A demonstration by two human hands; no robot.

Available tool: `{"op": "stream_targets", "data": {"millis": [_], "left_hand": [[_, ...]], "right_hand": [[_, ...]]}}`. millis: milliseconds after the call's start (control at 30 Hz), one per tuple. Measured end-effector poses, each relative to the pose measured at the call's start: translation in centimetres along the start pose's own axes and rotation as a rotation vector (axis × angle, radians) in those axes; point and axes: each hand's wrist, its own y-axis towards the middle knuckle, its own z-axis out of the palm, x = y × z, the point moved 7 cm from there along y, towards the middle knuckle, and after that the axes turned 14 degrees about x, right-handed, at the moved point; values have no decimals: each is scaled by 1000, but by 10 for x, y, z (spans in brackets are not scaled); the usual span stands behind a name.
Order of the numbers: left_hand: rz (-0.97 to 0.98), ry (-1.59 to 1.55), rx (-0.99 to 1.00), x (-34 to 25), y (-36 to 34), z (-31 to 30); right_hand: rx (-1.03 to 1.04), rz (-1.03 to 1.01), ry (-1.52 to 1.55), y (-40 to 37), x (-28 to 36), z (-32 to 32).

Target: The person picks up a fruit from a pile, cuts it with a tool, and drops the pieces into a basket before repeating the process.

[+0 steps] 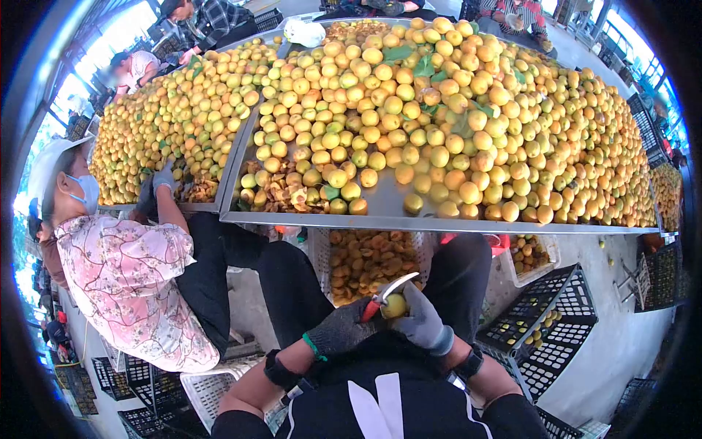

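In front of my lap, my left hand [341,328], in a dark grey glove, is closed round the red handle of a curved knife [395,286]. The pale blade points up and right, over a yellow-green fruit [395,306]. My right hand [422,320], in a lighter grey glove, holds this fruit from the right. Both hands are close together at the fruit. Below the table edge, between my knees, a white basket [320,252] holds many halved orange fruits [369,263].
A metal table [314,219] heaped with yellow-orange fruits [439,139] stretches ahead. At the left sits a co-worker in a pink floral shirt [121,282]. Black crates [559,344] stand at the right, near a white basket of fruit [528,256]. Other people work round the table's far side.
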Motion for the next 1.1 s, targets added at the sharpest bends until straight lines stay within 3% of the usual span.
{"op": "stream_targets", "data": {"millis": [67, 100, 167, 233, 300, 400, 500, 600, 833, 1033, 1100], "left_hand": [[-2, 174, -209, 10, -2, -13], [2, 176, -209, 2, -7, -17], [9, 177, -446, -28, -32, -40], [78, 198, -421, -37, -35, -41], [284, 297, -513, -53, -39, -39], [137, 469, -424, -50, -35, -32], [228, 556, -480, -53, -38, -29], [228, 613, -490, -50, -41, -26], [205, 669, -463, -44, -39, -19], [293, 657, -586, -40, -43, -17], [165, 726, -502, -39, -39, -16]], "right_hand": [[-89, 85, 309, 1, -11, -4], [-91, 83, 305, 1, -17, -5], [-269, -83, 1061, -2, -42, -13], [-237, -117, 1150, -2, -17, -18], [-112, -220, 1363, 1, -2, -15], [-15, -260, 1230, 12, 10, -18], [-112, -129, 1092, 8, 12, -19], [-118, -194, 1052, 8, 15, -17], [-133, -164, 1117, 9, 24, -5], [-75, -238, 1161, 10, 25, 1], [-92, -201, 1116, 6, 26, 1]]}}
